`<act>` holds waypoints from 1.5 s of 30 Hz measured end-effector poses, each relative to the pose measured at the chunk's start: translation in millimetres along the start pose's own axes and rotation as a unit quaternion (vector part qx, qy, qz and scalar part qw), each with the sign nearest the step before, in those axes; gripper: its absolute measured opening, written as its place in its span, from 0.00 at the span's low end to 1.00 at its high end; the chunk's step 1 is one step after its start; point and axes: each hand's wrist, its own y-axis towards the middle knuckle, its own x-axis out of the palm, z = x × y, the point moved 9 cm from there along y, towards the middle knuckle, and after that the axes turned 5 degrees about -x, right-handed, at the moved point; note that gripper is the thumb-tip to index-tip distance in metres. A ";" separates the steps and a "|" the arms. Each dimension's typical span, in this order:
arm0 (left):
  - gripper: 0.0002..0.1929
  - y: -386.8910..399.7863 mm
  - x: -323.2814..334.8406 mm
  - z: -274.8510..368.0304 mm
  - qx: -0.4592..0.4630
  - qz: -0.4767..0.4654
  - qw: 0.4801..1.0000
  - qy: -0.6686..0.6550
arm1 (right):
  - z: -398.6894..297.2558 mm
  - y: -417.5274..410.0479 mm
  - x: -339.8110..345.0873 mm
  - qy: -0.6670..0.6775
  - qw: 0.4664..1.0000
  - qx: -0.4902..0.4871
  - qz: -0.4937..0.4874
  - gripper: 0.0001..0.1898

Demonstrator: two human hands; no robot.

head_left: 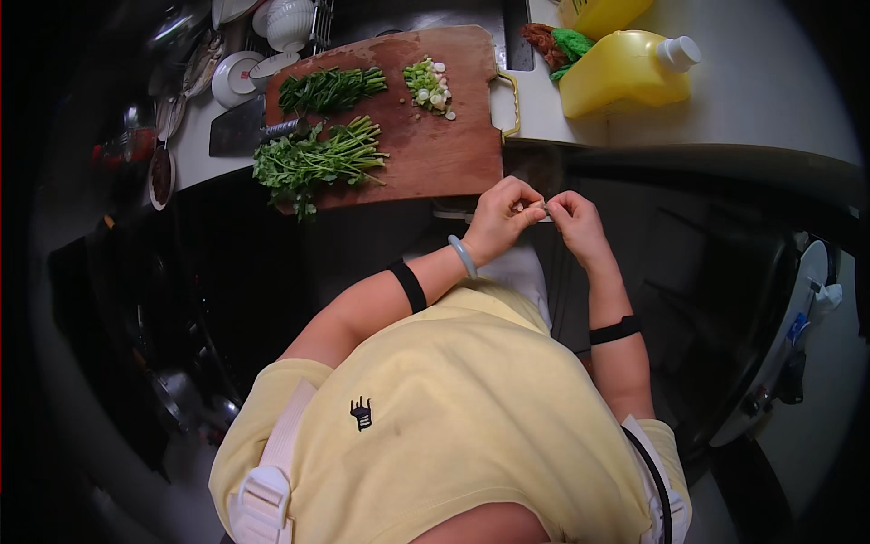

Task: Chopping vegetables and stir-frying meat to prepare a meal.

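Observation:
My left hand [499, 217], with a pale bangle at its wrist, pinches a small pale piece [539, 205] that looks like a garlic clove. Against its other end press the thumb and forefinger of my right hand [578, 224]. Both hands are just off the near right corner of a wooden cutting board [442, 156]. Cut green stalks [333, 90] lie on the board beside chopped scallion whites [429, 87]. Nearer to me is a bunch of cilantro [326, 160]. A cleaver [238, 129] rests at the board's left edge, its handle partly behind the cilantro.
A yellow plastic jug [629, 75] with a white cap stands right of the board, near green and brown scrubbing mesh [571, 47]. White bowls [289, 24] and a rack are at the back left. The board's gold handle [514, 105] sticks out to the right.

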 end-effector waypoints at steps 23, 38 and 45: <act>0.09 -25.7 45.2 -47.2 -0.070 0.252 0.965 -0.022 | 44.0 59.4 -9.9 -0.089 0.964 0.018 -0.251 0.07; 0.13 -21.7 65.1 -111.8 -0.177 0.201 0.928 -0.259 | 16.8 58.8 9.3 -0.097 0.964 -0.094 -0.229 0.10; 0.13 -23.3 64.2 -115.9 -0.195 0.201 0.913 -0.295 | 22.3 61.7 14.9 -0.110 0.957 -0.092 -0.250 0.09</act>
